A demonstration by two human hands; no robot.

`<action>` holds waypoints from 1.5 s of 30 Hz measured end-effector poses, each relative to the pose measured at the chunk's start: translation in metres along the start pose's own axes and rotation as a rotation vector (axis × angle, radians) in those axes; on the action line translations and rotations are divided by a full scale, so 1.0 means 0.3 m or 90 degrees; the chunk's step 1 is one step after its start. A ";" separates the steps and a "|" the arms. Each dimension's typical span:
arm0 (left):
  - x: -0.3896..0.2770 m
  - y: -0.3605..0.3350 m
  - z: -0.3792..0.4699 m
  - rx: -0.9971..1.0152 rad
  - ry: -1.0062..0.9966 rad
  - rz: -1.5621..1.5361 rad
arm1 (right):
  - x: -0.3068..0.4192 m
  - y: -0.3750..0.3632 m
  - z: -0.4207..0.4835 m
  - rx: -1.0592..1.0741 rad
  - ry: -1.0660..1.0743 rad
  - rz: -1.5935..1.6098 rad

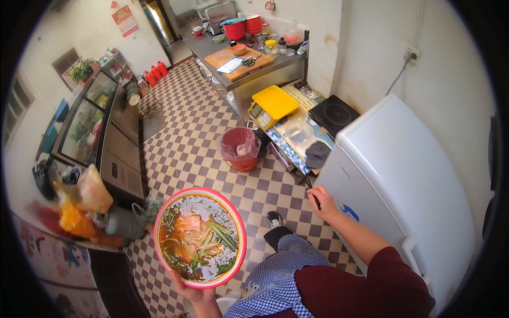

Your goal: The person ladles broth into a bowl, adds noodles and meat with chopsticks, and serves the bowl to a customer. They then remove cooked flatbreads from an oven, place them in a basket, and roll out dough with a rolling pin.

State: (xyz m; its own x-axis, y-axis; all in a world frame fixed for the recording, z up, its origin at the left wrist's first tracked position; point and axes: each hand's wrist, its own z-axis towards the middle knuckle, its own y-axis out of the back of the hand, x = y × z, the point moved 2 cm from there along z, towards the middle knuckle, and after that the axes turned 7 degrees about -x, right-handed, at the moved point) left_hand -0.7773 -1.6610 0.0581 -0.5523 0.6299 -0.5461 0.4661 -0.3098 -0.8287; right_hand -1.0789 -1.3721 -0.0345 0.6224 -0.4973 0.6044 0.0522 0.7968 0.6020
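Note:
A red-rimmed bowl of noodle soup (200,237) with leafy greens and pieces of pale orange food in brown broth rests on my left hand (195,292), its fingers under the near rim. My right hand (323,202) is closed around a pair of dark chopsticks (317,201), held low beside the white refrigerator. The two hands are well apart, with my checked apron (274,278) between them.
A red bin with a plastic liner (239,149) stands on the checkered floor ahead. Beyond it are a yellow scale (275,102), an induction cooktop (335,113) and a steel counter (254,77). The refrigerator (401,167) is at the right, a glass display cooler (85,123) at the left.

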 end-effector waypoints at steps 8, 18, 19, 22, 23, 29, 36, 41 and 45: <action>-0.031 -0.192 0.828 -0.029 -0.035 -0.009 | -0.016 -0.488 0.871 -0.052 0.148 -0.044; -0.141 -0.284 1.835 -0.001 0.003 -0.013 | 0.020 -1.327 1.960 -0.010 0.306 -0.140; -0.161 -0.280 1.944 0.005 0.014 -0.023 | 0.001 -1.411 2.056 -0.018 0.294 -0.163; -0.224 -0.271 2.271 -0.014 0.018 0.025 | -0.083 -1.619 2.332 -0.025 0.237 -0.239; -0.245 -0.281 2.382 -0.007 0.036 0.028 | -0.124 -1.668 2.417 -0.023 0.214 -0.269; -0.314 -0.360 3.025 0.010 0.076 0.043 | -0.304 -1.883 2.853 -0.026 0.141 -0.437; -0.309 -0.483 3.770 0.024 0.115 0.029 | -0.652 -2.082 3.203 0.007 0.032 -0.518; -0.268 -0.583 4.261 -0.048 0.111 0.028 | -0.730 -2.171 3.522 0.144 -0.173 -0.672; -0.230 -0.649 4.701 -0.010 0.171 -0.033 | -0.468 -2.414 3.934 0.034 -0.047 -0.349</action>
State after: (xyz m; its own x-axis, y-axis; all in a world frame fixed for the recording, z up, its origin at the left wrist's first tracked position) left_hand -1.8048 -2.6485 0.0845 -0.3729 0.8118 -0.4494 0.4542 -0.2626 -0.8513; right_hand -2.1258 -2.2844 0.0607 0.4584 -0.8587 0.2294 0.3116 0.3969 0.8634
